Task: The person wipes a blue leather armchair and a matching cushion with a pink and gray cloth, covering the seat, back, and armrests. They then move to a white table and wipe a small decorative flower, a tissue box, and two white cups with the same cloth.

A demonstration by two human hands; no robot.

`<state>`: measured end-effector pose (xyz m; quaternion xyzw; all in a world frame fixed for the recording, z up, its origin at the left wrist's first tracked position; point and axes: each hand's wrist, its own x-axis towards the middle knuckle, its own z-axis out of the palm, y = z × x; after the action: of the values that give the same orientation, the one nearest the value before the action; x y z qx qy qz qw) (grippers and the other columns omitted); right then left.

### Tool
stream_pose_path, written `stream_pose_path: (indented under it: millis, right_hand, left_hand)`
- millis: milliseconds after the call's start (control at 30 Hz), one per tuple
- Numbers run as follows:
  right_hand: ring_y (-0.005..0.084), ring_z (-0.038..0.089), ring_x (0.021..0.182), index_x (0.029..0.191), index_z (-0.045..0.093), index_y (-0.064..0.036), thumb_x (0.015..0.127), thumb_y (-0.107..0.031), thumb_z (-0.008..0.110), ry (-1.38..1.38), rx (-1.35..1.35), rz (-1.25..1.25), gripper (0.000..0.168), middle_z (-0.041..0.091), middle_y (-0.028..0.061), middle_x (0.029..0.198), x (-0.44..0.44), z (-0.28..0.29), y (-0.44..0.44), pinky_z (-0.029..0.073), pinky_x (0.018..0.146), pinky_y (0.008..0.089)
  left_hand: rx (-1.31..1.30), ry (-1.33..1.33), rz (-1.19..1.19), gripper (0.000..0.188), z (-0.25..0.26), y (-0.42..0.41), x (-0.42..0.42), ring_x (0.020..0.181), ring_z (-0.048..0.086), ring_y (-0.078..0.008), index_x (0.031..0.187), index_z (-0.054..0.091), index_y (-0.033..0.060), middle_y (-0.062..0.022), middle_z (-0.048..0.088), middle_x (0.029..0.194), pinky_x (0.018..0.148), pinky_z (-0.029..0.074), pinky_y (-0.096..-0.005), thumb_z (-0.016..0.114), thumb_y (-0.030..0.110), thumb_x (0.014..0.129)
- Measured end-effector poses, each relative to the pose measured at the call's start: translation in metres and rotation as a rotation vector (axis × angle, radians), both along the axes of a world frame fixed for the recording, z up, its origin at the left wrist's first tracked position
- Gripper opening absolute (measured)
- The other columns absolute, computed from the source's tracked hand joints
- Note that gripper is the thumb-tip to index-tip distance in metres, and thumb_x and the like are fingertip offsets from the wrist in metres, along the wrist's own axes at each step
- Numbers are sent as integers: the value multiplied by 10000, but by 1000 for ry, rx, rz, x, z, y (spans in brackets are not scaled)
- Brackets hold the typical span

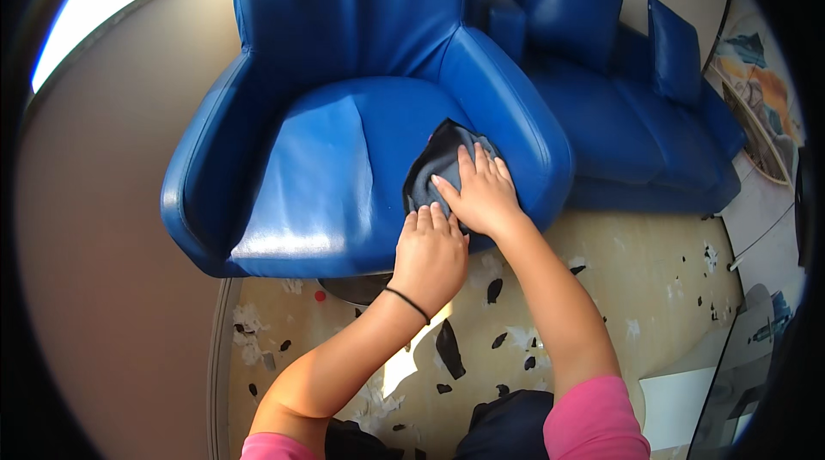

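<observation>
A dark grey and black cloth [438, 160] lies bunched on the right part of the seat of a blue leather-look armchair [329, 176]. My right hand [483, 192] rests flat on the cloth, fingers a little apart, beside the chair's right armrest. At the cloth's near edge, my left hand [432, 250] has its fingertips on it, over the front edge of the seat. A thin black band circles the left wrist. Sunlight falls across the left part of the seat.
Behind and to the right stands a blue sofa [606, 125] with cushions [573, 6]. Black and white scraps [449, 349] litter the pale floor. A wall [122, 215] is at the left; a dark glossy panel [735, 370] stands at the lower right.
</observation>
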<state>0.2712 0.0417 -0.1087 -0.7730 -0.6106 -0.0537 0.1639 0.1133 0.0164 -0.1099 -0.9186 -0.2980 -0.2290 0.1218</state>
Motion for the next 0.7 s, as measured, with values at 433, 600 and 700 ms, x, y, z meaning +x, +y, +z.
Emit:
stream_pose_path:
  millis: [433, 600, 700]
  right_hand:
    - [422, 260, 1440, 1481, 314, 15, 982, -420, 506, -192, 395, 60, 689, 290, 260, 1540, -29, -59, -81, 238, 1119, 569]
    - [419, 232, 1454, 1501, 294, -20, 942, -461, 567, -202, 428, 152, 763, 256, 235, 1566, -49, -73, -79, 259, 1072, 584]
    - [409, 239, 1455, 1510, 282, -49, 869, -440, 676, -184, 444, 248, 848, 262, 222, 1568, -61, -77, -75, 285, 1049, 572]
  left_hand:
    - [-43, -241, -280, 406, -50, -30, -57, 1307, 498, -319, 1175, 634, -22, -180, 555, 1354, 1113, 357, -464, 676, 128, 800]
    - [-96, -260, -429, 318, -45, -14, -89, 1226, 571, -299, 1075, 683, -2, -147, 645, 1214, 1073, 415, -460, 716, 116, 781]
    - [-108, -386, -436, 126, -28, 0, -132, 1088, 645, -285, 819, 671, 18, -127, 694, 1057, 1000, 480, -450, 742, 81, 735]
